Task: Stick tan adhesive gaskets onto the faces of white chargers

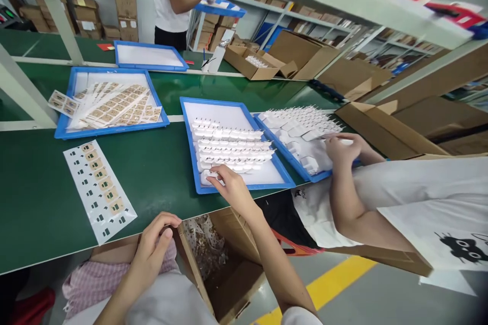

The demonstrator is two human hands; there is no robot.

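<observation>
Filling left tray: we note thin printed sheets (114, 104), tan squares on white, fanned in a loose heap; some overhang the rim of the blue left tray (114, 130).
Sheet on green: one sticker sheet (99, 190) lies flat and askew on our smooth bench (160, 177), a column of tan squares among small dark marks.
Left hand: our left hand (152, 246) is loosely curved at the bench edge, thumb parted from fingers; we see nothing in it.
Carton below: open cardboard box (238, 284), crumpled clear scraps (206, 244) inside.
Middle tray: blue-rimmed middle tray (267, 173), white-lined, bears rows of smooth white pieces (229, 144) with thin dark-tipped pins, bristly in line.
Piece at fingertips: single piece (205, 177), white, in the tray's near left corner, right at the tips of thumb and forefinger.
Right hand: our right hand (234, 190) reaches over the near rim, those two fingertips narrow; we cannot tell whether they grip or only touch.
Right tray: blue right tray (321, 176), heaped with similar white parts (301, 124); a co-worker's hand (339, 151) is over its right side.
</observation>
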